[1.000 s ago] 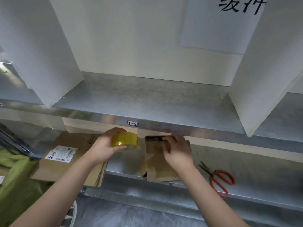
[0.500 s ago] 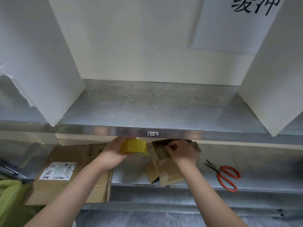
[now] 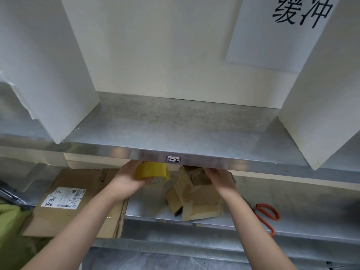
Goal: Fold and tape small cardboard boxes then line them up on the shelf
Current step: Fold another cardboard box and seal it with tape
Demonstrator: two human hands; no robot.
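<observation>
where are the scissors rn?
Head view: the orange-handled scissors lie flat on the lower metal shelf, at the right, untouched. They are just right of the small cardboard box that the right hand holds.

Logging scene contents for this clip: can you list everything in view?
tape roll: one, yellow, in left hand
small cardboard box: one, brown, partly folded, lower shelf
flattened cardboard: one stack, brown, lower shelf left
scissors: one, orange handles, lower shelf right
dividers: two, white, upper shelf
paper sign: one, white, back wall
green material: one, green, lower left
left hand: one, gripping tape roll
right hand: one, on box; grip partly hidden
</observation>
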